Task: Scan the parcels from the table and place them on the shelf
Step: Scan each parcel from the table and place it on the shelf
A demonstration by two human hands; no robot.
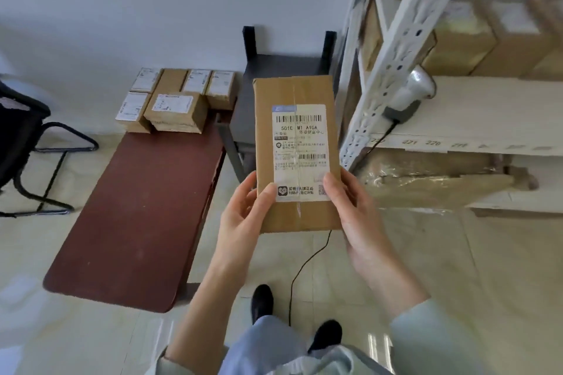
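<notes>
Head view. Parcel [297, 152]: flat brown box, label up, held in the air between surface and shelf. Left hand [243, 216] and right hand [355, 216] each grip a lower edge, thumbs on top.

Risk: held only at its near end, the parcel could tip forward and drop; a hasty pass could miss the scanner [409, 93].

Surface [137, 216]: about seven parcels [176, 100] stacked at its far end.

Shelf [487, 113]: scanner lying at its edge, cartons [457, 42] behind; wrapped goods below.
</notes>
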